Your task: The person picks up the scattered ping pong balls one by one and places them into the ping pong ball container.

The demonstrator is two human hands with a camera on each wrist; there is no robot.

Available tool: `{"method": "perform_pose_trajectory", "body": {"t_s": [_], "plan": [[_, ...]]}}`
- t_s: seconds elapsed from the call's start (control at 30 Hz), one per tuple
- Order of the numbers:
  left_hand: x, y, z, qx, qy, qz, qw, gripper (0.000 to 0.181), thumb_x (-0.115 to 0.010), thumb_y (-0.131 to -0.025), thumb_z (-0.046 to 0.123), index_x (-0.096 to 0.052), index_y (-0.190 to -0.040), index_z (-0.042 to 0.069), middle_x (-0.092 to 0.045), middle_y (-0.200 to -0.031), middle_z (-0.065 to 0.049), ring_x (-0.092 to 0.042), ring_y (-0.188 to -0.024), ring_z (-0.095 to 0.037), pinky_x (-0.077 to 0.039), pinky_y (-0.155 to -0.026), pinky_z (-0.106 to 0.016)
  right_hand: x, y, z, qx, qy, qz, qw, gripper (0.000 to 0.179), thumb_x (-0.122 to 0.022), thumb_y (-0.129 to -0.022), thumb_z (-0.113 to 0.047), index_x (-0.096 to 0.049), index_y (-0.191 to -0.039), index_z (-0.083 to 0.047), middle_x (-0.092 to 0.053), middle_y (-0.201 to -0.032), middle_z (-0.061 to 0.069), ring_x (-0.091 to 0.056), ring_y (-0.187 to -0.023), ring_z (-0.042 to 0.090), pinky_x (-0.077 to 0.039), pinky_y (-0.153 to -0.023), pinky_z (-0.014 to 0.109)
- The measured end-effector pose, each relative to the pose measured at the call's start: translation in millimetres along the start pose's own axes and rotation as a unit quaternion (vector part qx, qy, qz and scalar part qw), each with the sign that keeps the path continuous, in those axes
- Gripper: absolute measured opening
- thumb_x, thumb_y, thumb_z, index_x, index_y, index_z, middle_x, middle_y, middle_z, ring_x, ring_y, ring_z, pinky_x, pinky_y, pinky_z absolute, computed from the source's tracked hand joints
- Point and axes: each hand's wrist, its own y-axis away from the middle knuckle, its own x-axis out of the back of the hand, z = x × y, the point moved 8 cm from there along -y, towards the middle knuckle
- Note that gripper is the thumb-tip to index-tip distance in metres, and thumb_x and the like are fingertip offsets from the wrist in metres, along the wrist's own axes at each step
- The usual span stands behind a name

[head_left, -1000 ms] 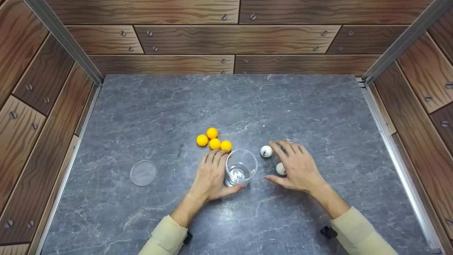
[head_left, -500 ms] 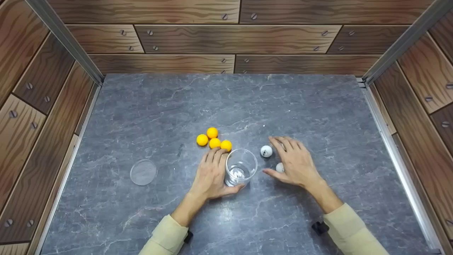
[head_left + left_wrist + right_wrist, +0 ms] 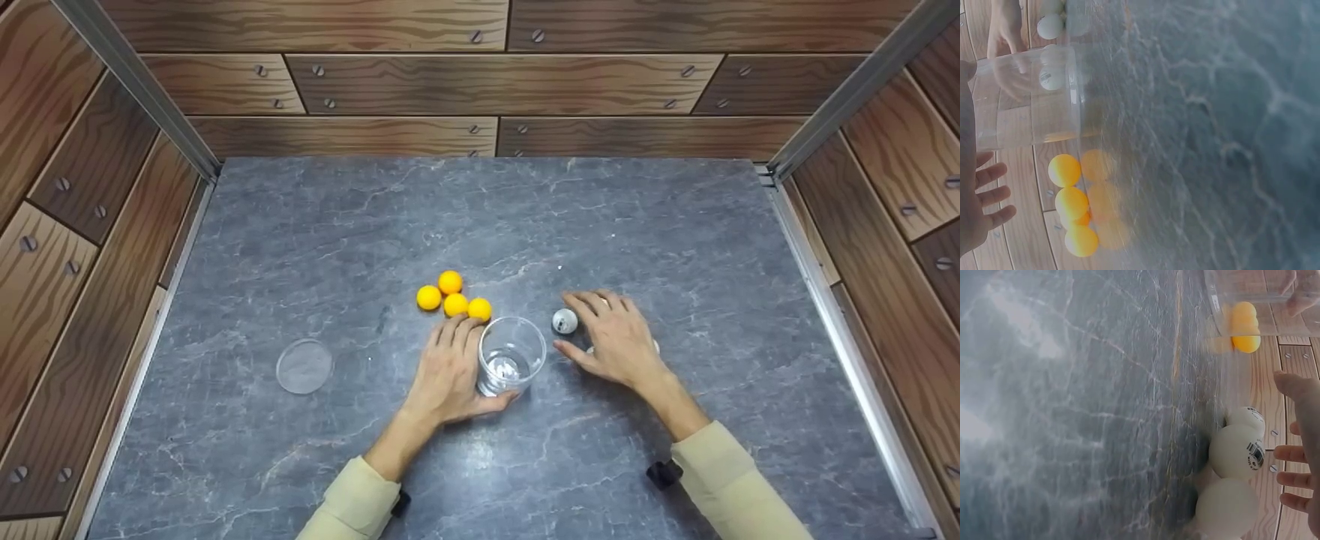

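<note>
My left hand [image 3: 448,371] curves round the left side of a clear plastic cup [image 3: 512,352], thumb at the front and fingers behind. The cup stands upright, with no ball inside it. Just beyond those fingertips lie several orange ping-pong balls [image 3: 450,283] in a cluster. To the right of the cup, my right hand [image 3: 616,337] hovers over white ping-pong balls, fingers spread and slightly bent. One white ball [image 3: 564,321] shows between its thumb and index finger. Other white balls [image 3: 1227,509] are mostly hidden beneath the palm in the head view. Nothing is gripped by that hand.
A clear round lid [image 3: 304,366] lies flat to the left on the grey marble-patterned table [image 3: 375,210]. Wood-patterned walls [image 3: 495,82] with metal corner posts enclose the back and both sides.
My right hand has moved left toward the cup and the nearest white ball, uncovering part of a white ball at its right edge. The left hand and cup stay in place.
</note>
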Motion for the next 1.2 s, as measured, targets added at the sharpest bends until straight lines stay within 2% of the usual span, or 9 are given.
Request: {"method": "perform_pose_trajectory", "body": {"t_s": [0.53, 0.93, 1.2], "plan": [[0.4, 1.0, 0.7, -0.004, -0.01, 0.005, 0.9999, 0.104, -0.067, -0.068, 0.087, -0.059, -0.132, 0.005, -0.066, -0.128, -0.009, -0.063, -0.123, -0.028, -0.052, -0.107, -0.043, -14, -7.6, 5, -0.012, -0.018, -0.014, 0.9997, 0.056, -0.068, -0.098, -0.052, -0.067, -0.14, -0.015, -0.071, -0.133, 0.01, -0.063, -0.124, 0.037, -0.051, -0.108, 0.055], [0.4, 1.9, -0.4, -0.003, -0.001, 0.006, 1.0, 0.103, -0.067, -0.069, 0.087, -0.059, -0.131, 0.005, -0.066, -0.129, -0.01, -0.063, -0.123, -0.028, -0.053, -0.107, -0.044, -17, -8.0, 4, 0.0, 0.002, -0.013, 0.9999, 0.045, -0.071, -0.098, -0.046, -0.072, -0.132, -0.017, -0.076, -0.121, 0.008, -0.066, -0.111, 0.033, -0.051, -0.097, 0.05], [-1.0, 0.9, -0.9, 0.004, 0.005, -0.016, 0.9998, 0.102, -0.065, -0.072, 0.087, -0.058, -0.134, 0.007, -0.065, -0.132, -0.009, -0.061, -0.126, -0.027, -0.052, -0.109, -0.044, -13, -8.3, 1, 0.011, 0.005, 0.005, 0.9999, 0.043, -0.073, -0.096, -0.045, -0.074, -0.129, -0.017, -0.078, -0.116, 0.007, -0.067, -0.106, 0.032, -0.052, -0.092, 0.05]]}}
